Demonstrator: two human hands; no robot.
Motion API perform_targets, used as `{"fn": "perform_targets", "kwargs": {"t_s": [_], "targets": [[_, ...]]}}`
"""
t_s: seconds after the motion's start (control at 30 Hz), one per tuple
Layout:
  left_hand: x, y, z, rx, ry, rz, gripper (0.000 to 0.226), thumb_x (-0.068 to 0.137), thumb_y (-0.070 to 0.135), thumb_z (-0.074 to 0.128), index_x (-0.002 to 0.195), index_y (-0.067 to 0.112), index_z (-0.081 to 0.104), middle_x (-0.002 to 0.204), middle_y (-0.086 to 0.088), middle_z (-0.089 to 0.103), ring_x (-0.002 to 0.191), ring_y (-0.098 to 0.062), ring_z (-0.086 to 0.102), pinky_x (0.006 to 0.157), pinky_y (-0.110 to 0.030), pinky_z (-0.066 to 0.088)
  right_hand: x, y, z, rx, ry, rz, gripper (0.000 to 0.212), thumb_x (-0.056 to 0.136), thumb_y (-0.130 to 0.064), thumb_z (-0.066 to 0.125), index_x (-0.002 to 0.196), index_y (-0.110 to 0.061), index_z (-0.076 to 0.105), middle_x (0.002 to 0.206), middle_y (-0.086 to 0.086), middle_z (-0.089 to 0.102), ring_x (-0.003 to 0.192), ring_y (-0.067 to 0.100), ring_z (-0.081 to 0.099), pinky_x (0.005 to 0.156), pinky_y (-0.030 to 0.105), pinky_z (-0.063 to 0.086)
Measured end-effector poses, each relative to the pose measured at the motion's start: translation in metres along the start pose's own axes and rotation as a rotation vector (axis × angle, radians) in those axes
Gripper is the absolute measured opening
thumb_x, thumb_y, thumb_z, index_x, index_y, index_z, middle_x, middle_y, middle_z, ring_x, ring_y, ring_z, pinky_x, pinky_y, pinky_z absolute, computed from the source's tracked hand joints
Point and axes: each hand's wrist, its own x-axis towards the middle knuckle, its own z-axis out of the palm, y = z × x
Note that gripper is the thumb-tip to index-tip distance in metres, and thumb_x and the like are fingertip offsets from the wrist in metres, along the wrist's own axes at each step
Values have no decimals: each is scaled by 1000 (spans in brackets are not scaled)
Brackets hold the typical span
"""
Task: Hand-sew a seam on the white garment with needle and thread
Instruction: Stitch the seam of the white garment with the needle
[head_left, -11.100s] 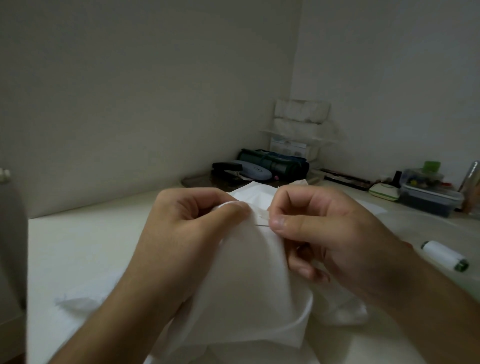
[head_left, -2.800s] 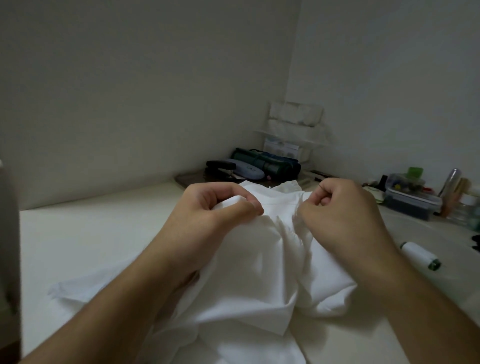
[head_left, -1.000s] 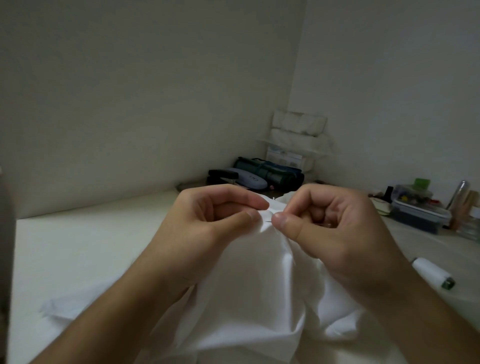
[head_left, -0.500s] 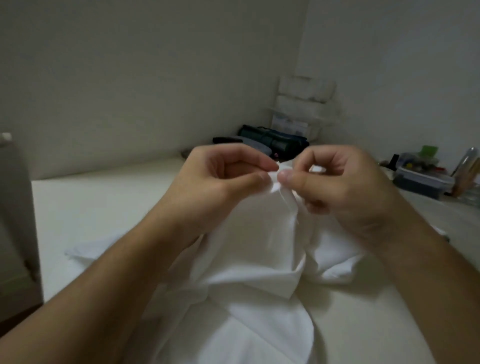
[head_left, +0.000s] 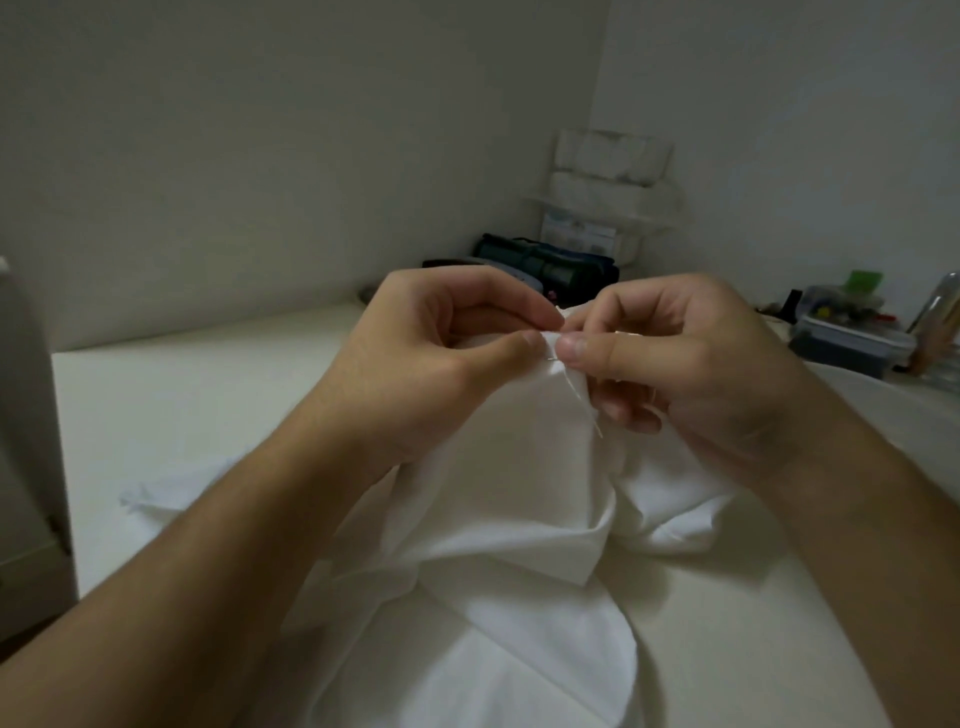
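White garment (head_left: 498, 519): crumpled cotton-like cloth, heaped on the pale table (head_left: 208, 395), its upper fold lifted off the surface between both hands.

Left hand (head_left: 431, 364): thumb and forefinger pinching the raised edge of the cloth, other fingers curled behind it.

Right hand (head_left: 675, 364): thumb and forefinger pressed together on the same edge, tips almost touching those of the left hand; a thin dark sliver at the pinch may be the needle, too small to tell.

Thread (head_left: 582, 400): a white strand hanging from the pinch point down along the fold.

Far corner: dark green pouch (head_left: 550, 265), stacked white packs (head_left: 613, 171).

Right edge: clear lidded box (head_left: 852, 338) holding small coloured items.
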Motion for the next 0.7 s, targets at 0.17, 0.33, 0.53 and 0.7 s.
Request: {"fn": "perform_targets", "kwargs": {"t_s": [0.17, 0.33, 0.53, 0.7], "targets": [[0, 0, -2, 106, 13, 4, 16, 92, -3, 76, 97, 11, 81, 90, -3, 82, 88, -13, 78, 81, -26, 56, 3, 3, -2, -28, 10, -11, 25, 82, -18, 79, 71, 0, 66, 55, 19, 52, 52, 31, 44, 46, 31, 37], [-1, 4, -3, 170, 25, -48, 6, 90, 15, 82, 94, 21, 84, 83, 0, 80, 75, -13, 72, 71, -30, 53, 3, 1, -1, -6, 2, -25, 24, 82, -18, 79, 68, -6, 64, 74, 41, 51, 54, 31, 43, 50, 32, 39], [-1, 6, -4, 202, 14, -116, 16, 79, 37, 78, 84, 23, 83, 84, -18, 77, 79, -41, 75, 72, -55, 60, 5, 5, -4, 79, 2, -28, 23, 84, -14, 76, 71, -1, 62, 68, 29, 50, 53, 26, 44, 48, 31, 38], [-1, 7, -5, 176, 48, -81, 12, 80, 31, 77, 78, 20, 79, 74, -7, 75, 66, -15, 68, 64, -36, 52, 3, 1, -5, 153, 80, -69, 34, 90, -24, 77, 79, 3, 59, 70, 24, 46, 53, 23, 44, 44, 27, 33]]}}
